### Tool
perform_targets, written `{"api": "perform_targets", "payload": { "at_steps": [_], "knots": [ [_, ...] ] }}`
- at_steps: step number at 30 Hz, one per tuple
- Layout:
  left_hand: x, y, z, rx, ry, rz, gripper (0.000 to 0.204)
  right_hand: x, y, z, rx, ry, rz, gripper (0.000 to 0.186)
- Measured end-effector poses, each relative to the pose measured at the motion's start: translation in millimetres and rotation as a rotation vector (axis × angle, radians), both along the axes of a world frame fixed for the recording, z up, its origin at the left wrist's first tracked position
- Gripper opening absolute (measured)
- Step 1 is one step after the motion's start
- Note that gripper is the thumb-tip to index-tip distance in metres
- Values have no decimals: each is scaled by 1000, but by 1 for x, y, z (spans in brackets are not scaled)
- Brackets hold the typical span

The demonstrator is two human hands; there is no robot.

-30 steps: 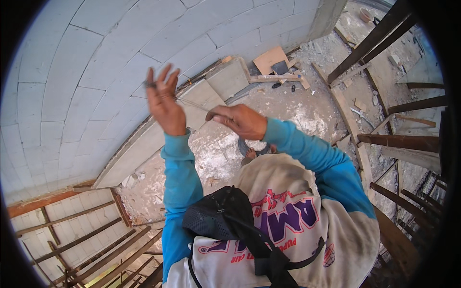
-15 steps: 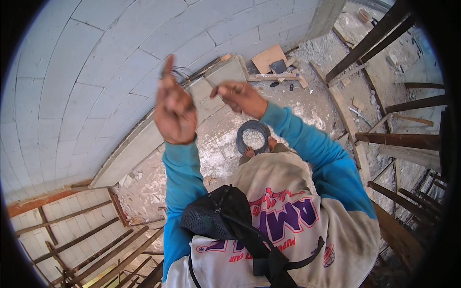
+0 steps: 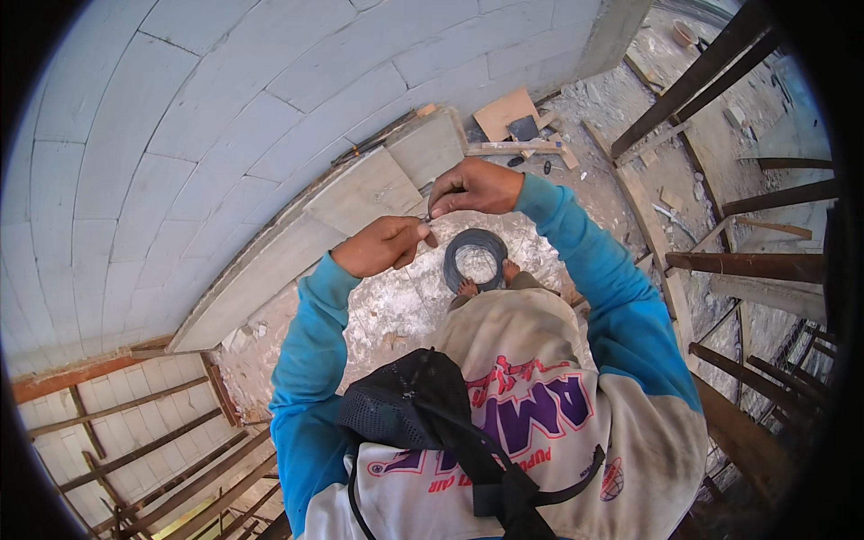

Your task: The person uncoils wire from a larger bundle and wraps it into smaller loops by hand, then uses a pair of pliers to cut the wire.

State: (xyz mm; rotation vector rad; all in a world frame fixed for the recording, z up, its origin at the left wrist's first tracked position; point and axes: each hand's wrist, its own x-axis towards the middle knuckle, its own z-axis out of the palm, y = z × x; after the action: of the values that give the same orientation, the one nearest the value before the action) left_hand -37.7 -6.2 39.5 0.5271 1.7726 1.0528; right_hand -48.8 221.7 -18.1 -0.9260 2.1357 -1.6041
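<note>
Now brings left bare hand (image 3: 378, 247) and right bare hand (image 3: 477, 186) together at the fingertips.
Has just drawn both in from well apart, left fingers no longer spread; seems to mean close, two-handed work on one spot. Closes each grip to a narrow pinch on a thin dark piece (image 3: 427, 218), probably wire, above the dusty grey floor (image 3: 396, 306), near the edge beside the pale slab ledge (image 3: 360, 193); cannot tell which grip bears more firmly. Has the round coil of dark grey wire (image 3: 475, 237) on the floor by the bare feet (image 3: 468, 286), with floor visible through the open middle. Shows a reddish-brown bowl (image 3: 684, 34) toward the floor's far right corner, contents too small to tell.
</note>
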Motion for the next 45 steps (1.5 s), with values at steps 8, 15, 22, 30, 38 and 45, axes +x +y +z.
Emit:
{"api": "perform_targets", "payload": {
  "at_steps": [8,15,22,30,38,45],
  "knots": [
    [2,-1,-7,330,-133,405,37,-5,6,-29,-139,-391,-64,31],
    [3,12,46,716,-110,540,35,-1,9,49,-222,-101,-243,33],
    [5,24,51,868,-144,729,30,6,9,45,-328,-145,-309,33],
    [-3,24,110,1090,-157,681,25,13,-4,76,-440,-267,-171,39],
    [-35,14,116,1165,-151,720,18,29,-6,0,-782,-557,-124,38],
    [-44,-6,130,1250,-171,696,15,39,0,16,-547,-446,-329,33]
  ]
}}
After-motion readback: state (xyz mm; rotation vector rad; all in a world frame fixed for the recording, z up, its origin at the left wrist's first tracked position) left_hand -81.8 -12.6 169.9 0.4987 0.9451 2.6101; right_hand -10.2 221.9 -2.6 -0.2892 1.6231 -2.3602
